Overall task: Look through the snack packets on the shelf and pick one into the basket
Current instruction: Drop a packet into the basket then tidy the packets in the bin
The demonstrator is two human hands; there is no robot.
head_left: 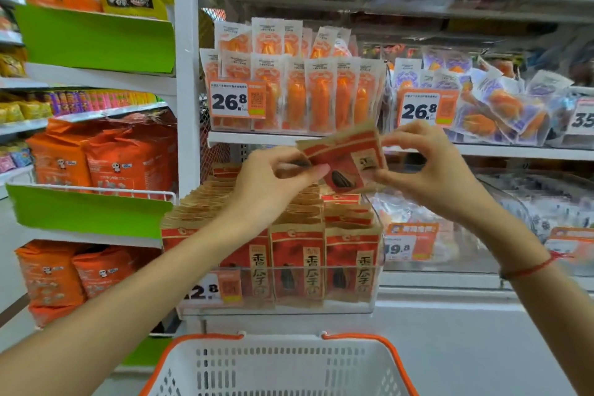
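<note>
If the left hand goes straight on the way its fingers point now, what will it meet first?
The left hand points right, toward the right hand. It already pinches the red packet between them, so it would press further along that packet first. Depth is unclear.

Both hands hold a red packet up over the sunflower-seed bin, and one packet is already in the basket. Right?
Not quite. The head view shows the basket with no packet in it. The rest stands: the left hand and right hand pinch one red packet above the sunflower-seed bin.
</note>
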